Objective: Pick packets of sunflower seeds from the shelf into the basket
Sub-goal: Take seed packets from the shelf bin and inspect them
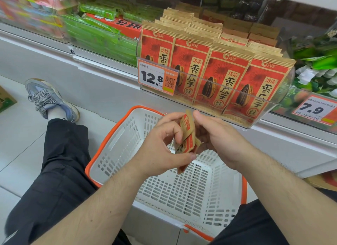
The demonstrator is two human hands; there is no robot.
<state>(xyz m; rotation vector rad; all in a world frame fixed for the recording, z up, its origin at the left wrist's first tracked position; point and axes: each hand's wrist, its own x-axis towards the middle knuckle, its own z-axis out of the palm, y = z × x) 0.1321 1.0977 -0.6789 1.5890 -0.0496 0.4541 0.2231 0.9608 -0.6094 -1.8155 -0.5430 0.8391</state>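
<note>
One packet (pixel 187 135) is clamped between the left hand (pixel 164 144) and right hand (pixel 217 137) above the basket (pixel 109 153), which appears empty. Many packets (pixel 218 76) are left at the shelf's front edge.

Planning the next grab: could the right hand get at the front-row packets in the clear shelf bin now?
Probably not yet: the right hand is holding a packet with the left hand. Otherwise the front-row packets stand unobstructed just above.

Four front rows of sunflower seed packets (pixel 209 71) stood in the shelf bin; one basket (pixel 113 153) sat below; two hands held perhaps two packets.
</note>
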